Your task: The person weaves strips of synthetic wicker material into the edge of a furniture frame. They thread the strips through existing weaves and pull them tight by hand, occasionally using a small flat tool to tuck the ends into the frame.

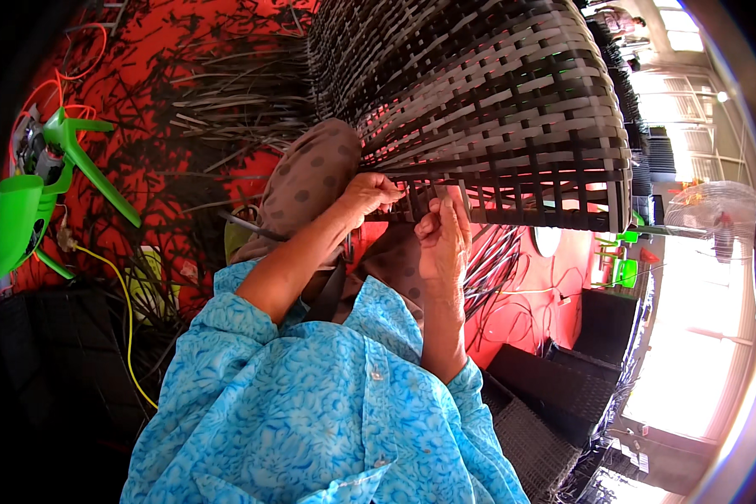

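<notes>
A large woven panel of flat black and grey plastic strips rises in front of me, its lower edge close to my knees. At that edge my left hand is closed, thumb and forefinger pinching a flat strip near the weave. Just to its right, my right hand is held upright with curled fingers, its fingertips gripping a greyish strip end by the panel's edge. The exact path of these strips through the weave is partly hidden by my fingers. My knee in dotted cloth touches the panel's left side.
Loose strips fan out on the red floor at the far left, among dark scraps. A green plastic chair stands left, near a yellow cord. Black woven pieces lie at the lower right; a fan stands beyond.
</notes>
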`<act>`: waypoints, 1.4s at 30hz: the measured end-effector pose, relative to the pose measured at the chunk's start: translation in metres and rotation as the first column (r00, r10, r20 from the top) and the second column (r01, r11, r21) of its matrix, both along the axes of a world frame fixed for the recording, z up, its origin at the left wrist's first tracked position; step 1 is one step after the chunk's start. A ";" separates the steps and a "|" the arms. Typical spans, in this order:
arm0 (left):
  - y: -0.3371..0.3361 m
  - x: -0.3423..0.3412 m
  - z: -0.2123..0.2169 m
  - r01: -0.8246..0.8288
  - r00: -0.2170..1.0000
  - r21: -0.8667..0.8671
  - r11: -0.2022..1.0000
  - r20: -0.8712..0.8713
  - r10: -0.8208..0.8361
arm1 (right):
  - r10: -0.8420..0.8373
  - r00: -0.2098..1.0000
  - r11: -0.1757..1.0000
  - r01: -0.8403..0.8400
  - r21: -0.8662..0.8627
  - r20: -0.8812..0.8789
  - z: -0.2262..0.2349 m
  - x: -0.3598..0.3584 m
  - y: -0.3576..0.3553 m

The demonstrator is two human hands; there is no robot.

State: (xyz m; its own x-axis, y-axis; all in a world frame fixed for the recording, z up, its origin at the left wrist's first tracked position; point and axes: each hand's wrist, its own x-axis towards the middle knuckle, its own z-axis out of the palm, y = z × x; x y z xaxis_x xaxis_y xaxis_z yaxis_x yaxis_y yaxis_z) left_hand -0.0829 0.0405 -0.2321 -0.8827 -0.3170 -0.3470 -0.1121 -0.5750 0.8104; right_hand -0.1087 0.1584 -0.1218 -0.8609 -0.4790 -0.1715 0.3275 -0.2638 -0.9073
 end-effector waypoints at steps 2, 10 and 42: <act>0.006 0.002 0.003 -0.080 0.997 -0.220 0.972 -0.024 0.077 | 0.005 1.000 1.000 -0.005 -0.011 -0.001 -0.001 0.000 0.000; 0.016 0.003 0.007 -0.345 0.935 -0.779 0.524 -0.236 0.263 | -0.016 1.000 1.000 0.016 -0.008 0.000 -0.003 -0.003 0.001; 0.001 -0.020 -0.002 0.030 0.996 -0.994 0.100 0.038 0.075 | 0.515 -0.226 0.709 0.654 0.263 -0.827 0.199 -0.024 0.020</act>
State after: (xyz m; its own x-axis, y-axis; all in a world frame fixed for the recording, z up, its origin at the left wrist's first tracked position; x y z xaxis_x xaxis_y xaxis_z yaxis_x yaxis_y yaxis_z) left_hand -0.1025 0.0417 -0.2337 -0.8621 -0.4420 0.2478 -0.1924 0.7380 0.6468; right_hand -0.1326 0.1781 0.0774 -0.2429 -0.7003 0.6713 -0.9013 0.4187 0.1107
